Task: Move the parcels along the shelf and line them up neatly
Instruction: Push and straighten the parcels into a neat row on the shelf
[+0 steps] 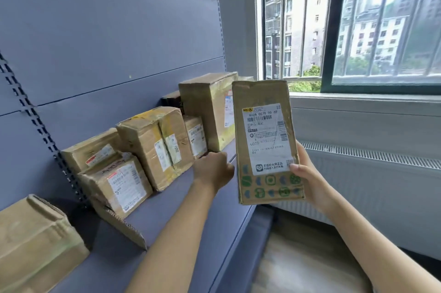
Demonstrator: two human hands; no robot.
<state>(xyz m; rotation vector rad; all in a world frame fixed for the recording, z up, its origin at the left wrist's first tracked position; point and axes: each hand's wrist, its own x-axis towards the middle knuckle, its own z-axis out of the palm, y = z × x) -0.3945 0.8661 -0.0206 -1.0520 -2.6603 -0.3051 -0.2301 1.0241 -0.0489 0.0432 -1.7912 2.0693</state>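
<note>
Grey-blue shelf (191, 221) ran from 7 o'clock toward the centre and carried a ragged row of cardboard parcels, with a barred window (358, 30) at 1 o'clock. The right hand (310, 178) held a tall labelled parcel (265, 140) upright in the air at 3 o'clock, off the shelf's front edge. Its grip pinched the lower right corner, thumb on the label.

The left hand (213, 170) reached at the small parcel (196, 136) between the taped box (155, 145) and the tall box (207, 106). Its grip looked curled, but I could not tell if it held anything.

The step in hand seemed to be opening a gap in the row. The next move would call for nudging the neighbours aside and seating the held parcel flush, label outward.
</note>
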